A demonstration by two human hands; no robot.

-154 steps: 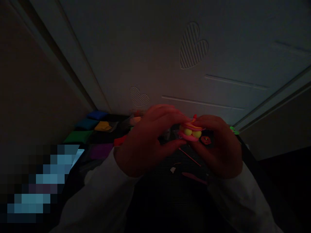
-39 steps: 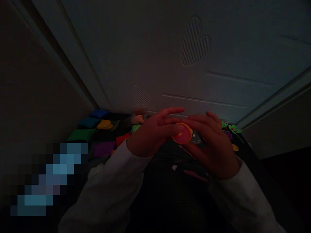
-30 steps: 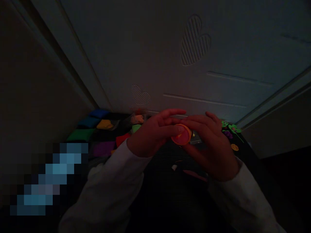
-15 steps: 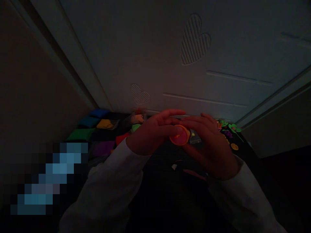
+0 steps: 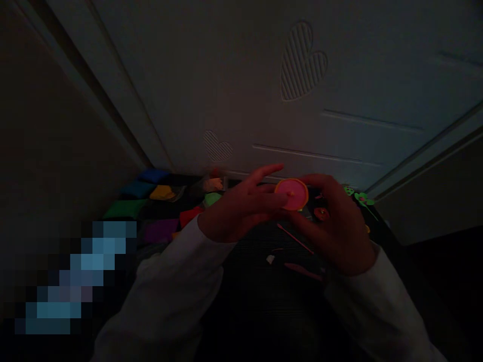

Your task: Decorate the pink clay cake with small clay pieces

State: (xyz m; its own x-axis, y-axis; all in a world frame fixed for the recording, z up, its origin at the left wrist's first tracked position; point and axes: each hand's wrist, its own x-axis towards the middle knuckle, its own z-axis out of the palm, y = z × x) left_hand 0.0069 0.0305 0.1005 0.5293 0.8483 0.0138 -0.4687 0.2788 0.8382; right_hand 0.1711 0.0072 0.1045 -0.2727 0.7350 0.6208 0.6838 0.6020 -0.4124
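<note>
The scene is very dark. My left hand (image 5: 241, 206) and my right hand (image 5: 335, 226) both hold a small round pink and orange clay piece (image 5: 291, 194) between them, above a dark work surface. Its flat round face is turned up towards me. My left thumb and fingers pinch its left edge, with the index finger stretched out above it. My right fingers curl around its right side. Both arms wear white sleeves.
Coloured clay packs lie at the back left: blue (image 5: 151, 176), yellow (image 5: 163, 192), green (image 5: 123, 208), purple (image 5: 160, 231), red (image 5: 190, 217). Thin pink tools (image 5: 296, 240) lie under my hands. Small green clay shapes (image 5: 360, 197) sit at the right. A white panel with embossed hearts (image 5: 302, 60) rises behind.
The clay piece has been lifted slightly and tilted, so its flat round face now shows. My right fingers have curled in around it.
</note>
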